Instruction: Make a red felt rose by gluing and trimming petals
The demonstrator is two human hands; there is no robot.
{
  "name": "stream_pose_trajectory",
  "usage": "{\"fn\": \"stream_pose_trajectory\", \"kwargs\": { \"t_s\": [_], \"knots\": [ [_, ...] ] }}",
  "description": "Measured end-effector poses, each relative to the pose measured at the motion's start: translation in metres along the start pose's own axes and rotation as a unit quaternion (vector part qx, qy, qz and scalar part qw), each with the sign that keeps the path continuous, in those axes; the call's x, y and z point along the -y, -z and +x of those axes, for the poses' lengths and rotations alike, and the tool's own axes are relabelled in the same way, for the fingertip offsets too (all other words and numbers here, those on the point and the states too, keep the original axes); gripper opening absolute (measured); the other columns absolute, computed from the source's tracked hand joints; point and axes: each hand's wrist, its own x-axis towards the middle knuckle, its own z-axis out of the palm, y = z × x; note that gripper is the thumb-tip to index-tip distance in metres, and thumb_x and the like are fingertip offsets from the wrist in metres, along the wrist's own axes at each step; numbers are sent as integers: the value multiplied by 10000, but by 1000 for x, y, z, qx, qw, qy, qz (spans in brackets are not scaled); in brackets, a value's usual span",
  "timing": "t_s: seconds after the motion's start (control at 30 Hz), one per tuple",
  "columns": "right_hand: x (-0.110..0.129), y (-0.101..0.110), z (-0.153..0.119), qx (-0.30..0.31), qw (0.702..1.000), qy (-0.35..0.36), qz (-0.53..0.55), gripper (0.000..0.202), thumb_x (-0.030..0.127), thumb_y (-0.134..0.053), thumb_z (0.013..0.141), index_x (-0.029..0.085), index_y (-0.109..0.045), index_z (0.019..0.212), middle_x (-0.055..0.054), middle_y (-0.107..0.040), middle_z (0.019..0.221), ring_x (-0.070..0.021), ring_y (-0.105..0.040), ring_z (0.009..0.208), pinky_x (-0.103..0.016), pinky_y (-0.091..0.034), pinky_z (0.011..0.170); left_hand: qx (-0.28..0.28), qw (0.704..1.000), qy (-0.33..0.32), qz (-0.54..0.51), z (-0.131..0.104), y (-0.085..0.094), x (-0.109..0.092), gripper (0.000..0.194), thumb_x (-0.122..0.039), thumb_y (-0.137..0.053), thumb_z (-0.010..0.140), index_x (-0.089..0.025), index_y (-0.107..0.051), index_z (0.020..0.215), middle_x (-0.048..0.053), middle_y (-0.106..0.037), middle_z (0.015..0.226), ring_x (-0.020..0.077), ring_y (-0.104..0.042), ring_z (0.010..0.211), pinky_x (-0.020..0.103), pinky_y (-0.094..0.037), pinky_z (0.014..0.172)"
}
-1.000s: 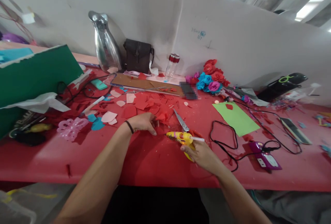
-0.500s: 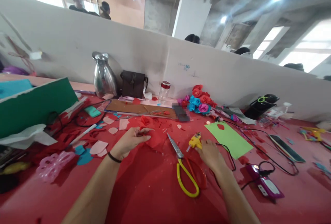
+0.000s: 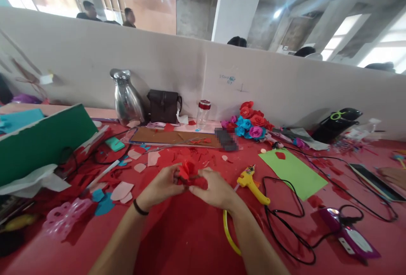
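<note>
A red paper flower (image 3: 186, 169) is held above the red table, in front of me. My left hand (image 3: 165, 185) is closed on it from the left, fingers behind and thumb in front. From the right, my right hand (image 3: 214, 187) has its fingers and thumb bent at the petals; the exact contact is partly hidden. A yellow hot glue gun (image 3: 252, 184) lies on the table just right of my right hand. Scissors with a yellow handle (image 3: 230, 235) lie mostly hidden under my right forearm.
Pink petals (image 3: 122, 191), a green sheet (image 3: 293, 173) and a purple power strip (image 3: 350, 232) with black cords surround the hands. Behind stand a steel jug (image 3: 127, 101), a glass jar (image 3: 203, 116) and paper roses (image 3: 252, 122). Another person's hand (image 3: 393, 176) shows at the right edge.
My right hand has let go of the glue gun, which now lies on the table, and has moved left to the flower. My left hand has shifted right and lifted the flower.
</note>
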Motion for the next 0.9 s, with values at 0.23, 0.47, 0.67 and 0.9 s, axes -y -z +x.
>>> {"fn": "stream_pose_trajectory", "kwargs": {
  "t_s": [0.23, 0.47, 0.67, 0.9],
  "knots": [
    [-23, -4, 5, -26, 992, -66, 106, 149, 228, -609, 755, 233, -751, 800, -31, -754, 807, -207, -666, 774, -304, -465, 715, -53, 998, 11, 29, 1, -7, 3, 179, -290, -665, 605, -206, -549, 712, -31, -562, 628, 109, -439, 523, 230, -324, 491],
    [-31, -3, 11, -246, 895, -131, 347, 241, 392, -672, 682, 179, -745, 771, -27, -727, 718, -205, -639, 726, -314, -478, 706, -195, 967, -17, -161, 8, -9, 14, 224, -408, -602, 733, -189, -553, 734, -19, -564, 696, 88, -375, 528, 226, -323, 520],
    [-27, -4, 11, -283, 799, -149, 509, 253, 404, -767, 581, 183, -728, 699, 28, -634, 583, -124, -528, 534, -242, -427, 525, -187, 932, 28, -310, 9, -21, 17, 300, -366, -753, 613, -179, -521, 647, -17, -564, 687, 75, -431, 557, 205, -360, 534],
    [-23, -5, 10, -304, 767, -134, 548, 238, 378, -787, 575, 186, -726, 702, 8, -658, 656, -132, -556, 615, -256, -461, 612, -202, 920, 32, -335, 9, -29, 23, 248, -285, -778, 567, -191, -561, 641, -11, -606, 705, 122, -561, 703, 259, -451, 733]
  ]
}}
